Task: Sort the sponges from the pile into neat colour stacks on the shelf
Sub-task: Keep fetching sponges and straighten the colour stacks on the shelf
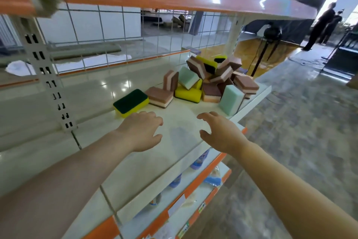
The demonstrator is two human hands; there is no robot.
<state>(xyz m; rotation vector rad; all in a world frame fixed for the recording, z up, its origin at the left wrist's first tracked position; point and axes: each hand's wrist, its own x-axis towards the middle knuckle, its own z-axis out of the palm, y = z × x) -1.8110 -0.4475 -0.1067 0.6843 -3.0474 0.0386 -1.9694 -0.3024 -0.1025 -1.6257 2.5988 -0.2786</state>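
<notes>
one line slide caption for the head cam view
Both hands, left and right, hover empty over the shelf near a jumbled sponge pile.

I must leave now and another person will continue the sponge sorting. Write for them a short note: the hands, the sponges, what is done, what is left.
Left hand: over the shelf, holding nothing, just short of the green-topped yellow sponge.
Right hand: also over the shelf, holding nothing.
Sponges: most are in a mixed pile at the far end. The green-topped yellow sponge and a brown layered sponge lie flat beside it. A mint sponge stands at the front edge.
Done: no colour stack is visible yet.
Left: sort all colours into neat stacks.
</notes>
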